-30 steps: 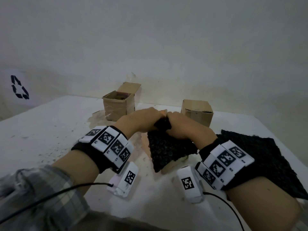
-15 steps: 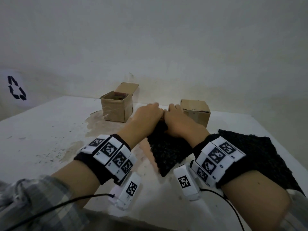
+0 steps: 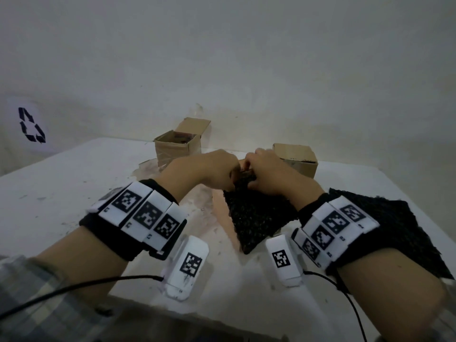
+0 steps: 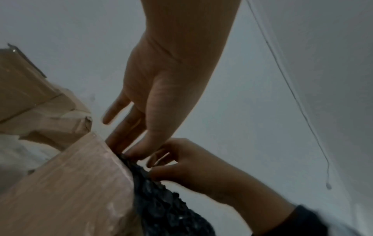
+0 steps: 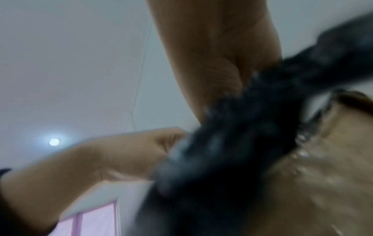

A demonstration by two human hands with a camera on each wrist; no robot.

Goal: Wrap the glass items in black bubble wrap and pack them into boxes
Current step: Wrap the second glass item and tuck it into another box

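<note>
Black bubble wrap is gathered at its upper edge between a person's two hands, which meet knuckle to knuckle over the middle of a white table. Left hand has its fingers curled down onto the bunched top of the sheet, while right hand pinches the same edge from the other side; the left wrist view shows the right thumb and fingers bent against the wrap. Below the hands the sheet drapes down over a tan cardboard box, whose taped side shows to the left of the wrap, and ends in a corner pointing toward the person. Whether a glass item lies inside cannot be seen. More black bubble wrap lies flat as a second sheet under the right forearm. Behind the hands stand two more cardboard boxes: an open box with one flap raised, to the left, and a closed box to the right, both near the wall. Tracking-marker bands circle both wrists.
</note>
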